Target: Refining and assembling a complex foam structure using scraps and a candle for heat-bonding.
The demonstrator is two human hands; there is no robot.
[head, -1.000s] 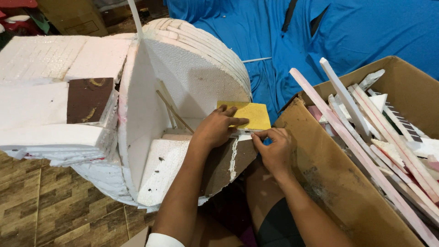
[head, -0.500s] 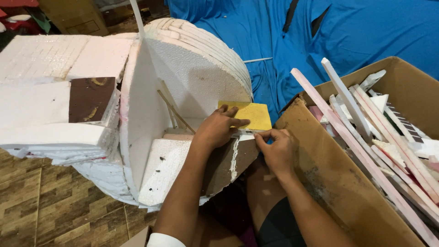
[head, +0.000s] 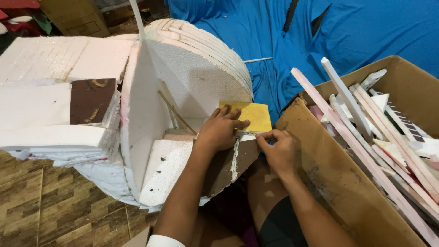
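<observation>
A yellow foam panel (head: 252, 115) lies against a big white polystyrene model (head: 183, 91) with rounded layered sides. My left hand (head: 221, 129) presses flat on the yellow panel's near-left part, fingers spread over its edge. My right hand (head: 277, 148) is at the panel's lower right edge, fingers pinched together on something small that I cannot make out. Below the panel a brown board with a white glue seam (head: 235, 158) leans against the model. A thin wooden stick (head: 176, 112) slants inside the model's hollow.
A large cardboard box (head: 338, 178) stands at the right, holding several long pink and white foam strips (head: 366, 137). Blue cloth (head: 292, 41) covers the ground behind. Stacked white foam slabs with a brown patch (head: 89, 100) sit at the left on a brown tiled floor (head: 27, 206).
My right hand has shifted slightly up toward the yellow panel's lower right corner; a small blue tip seen by it a second ago is hidden now. My left hand stays pressed on the panel.
</observation>
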